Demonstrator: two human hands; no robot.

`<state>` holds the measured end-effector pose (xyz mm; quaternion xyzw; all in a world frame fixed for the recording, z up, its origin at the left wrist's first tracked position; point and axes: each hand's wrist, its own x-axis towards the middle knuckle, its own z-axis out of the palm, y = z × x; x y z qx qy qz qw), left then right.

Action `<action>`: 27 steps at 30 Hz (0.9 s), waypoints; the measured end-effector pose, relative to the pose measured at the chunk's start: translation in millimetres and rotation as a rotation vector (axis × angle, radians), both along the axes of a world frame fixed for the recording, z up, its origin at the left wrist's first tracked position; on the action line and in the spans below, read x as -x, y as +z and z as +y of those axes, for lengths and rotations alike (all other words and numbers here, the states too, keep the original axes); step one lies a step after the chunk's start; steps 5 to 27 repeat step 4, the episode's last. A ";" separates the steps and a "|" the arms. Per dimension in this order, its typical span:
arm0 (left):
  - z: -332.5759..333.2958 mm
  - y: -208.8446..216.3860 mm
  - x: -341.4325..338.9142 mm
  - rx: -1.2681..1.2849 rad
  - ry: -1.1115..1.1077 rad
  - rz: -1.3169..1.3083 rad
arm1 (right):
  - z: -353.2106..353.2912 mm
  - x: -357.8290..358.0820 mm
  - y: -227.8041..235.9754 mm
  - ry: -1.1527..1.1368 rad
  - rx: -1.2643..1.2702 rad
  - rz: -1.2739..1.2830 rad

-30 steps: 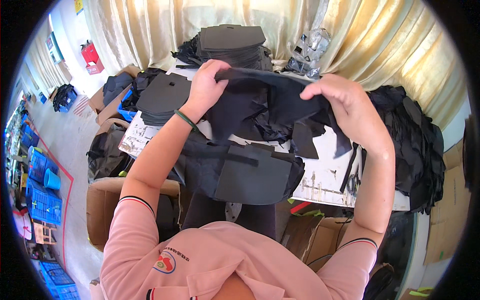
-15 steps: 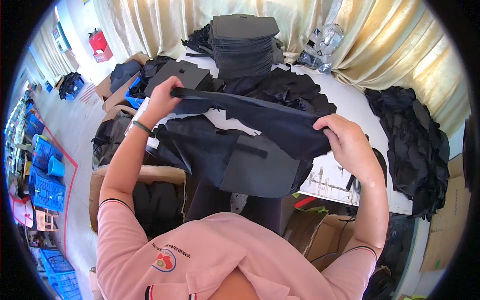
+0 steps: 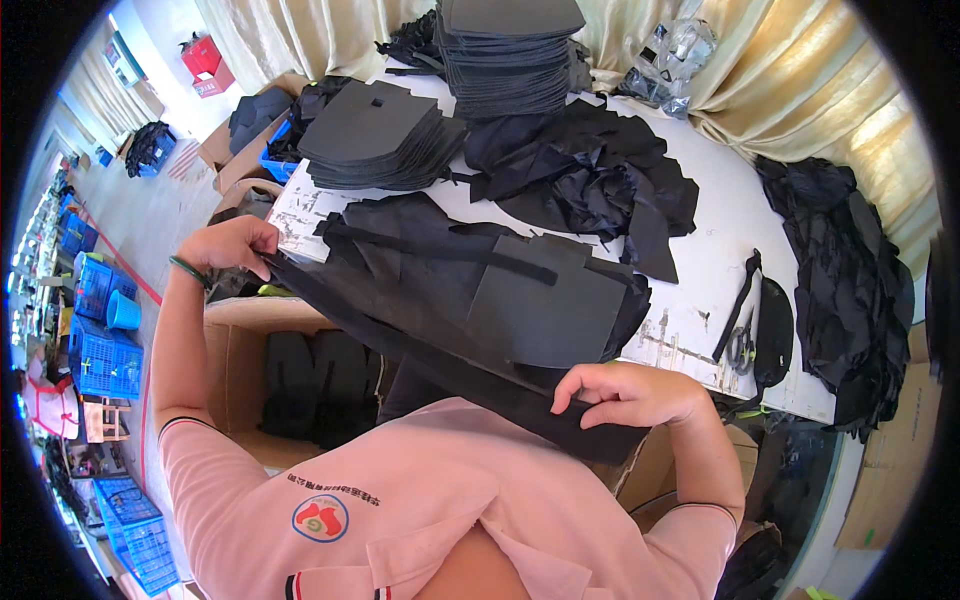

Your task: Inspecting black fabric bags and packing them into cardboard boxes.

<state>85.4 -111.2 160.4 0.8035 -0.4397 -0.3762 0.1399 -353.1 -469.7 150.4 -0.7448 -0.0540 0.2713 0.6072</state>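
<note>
A thin black fabric piece [image 3: 440, 350] stretches slantwise along the table's near edge. Its left end is pinched in my left hand [image 3: 232, 247], just off the table's left corner. My right hand [image 3: 640, 396] grips the near edge lower down, close to my chest, thumb and forefinger closed on the cloth. Behind the stretched edge, more black cloth lies on the table with a dark grey flat panel [image 3: 540, 320]. A narrow black strip [image 3: 500, 262] runs across that panel. Where the held cloth ends and the lower layers begin is hard to make out.
On the white table [image 3: 735, 205] are stacked dark panels [image 3: 375, 135], a taller stack [image 3: 510, 60] and a crumpled black cloth heap [image 3: 590, 170]. Scissors [image 3: 740, 352] lie beside a black pouch [image 3: 774, 335] at right. An open carton [image 3: 235, 350] stands below left.
Both hands have come down toward me with the black fabric, the left also outward. The cloth, held up over the table before, now stretches along its near edge. My view has shifted slightly.
</note>
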 end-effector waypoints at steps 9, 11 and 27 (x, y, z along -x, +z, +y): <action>-13.8 -6.3 0.8 -0.174 0.044 0.035 | -14.4 -4.5 -20.3 -0.110 0.058 0.013; -13.8 -6.3 0.8 -0.174 0.044 0.035 | -14.4 -4.5 -20.3 -0.110 0.058 0.013; -13.8 -6.3 0.8 -0.174 0.044 0.035 | -14.4 -4.5 -20.3 -0.110 0.058 0.013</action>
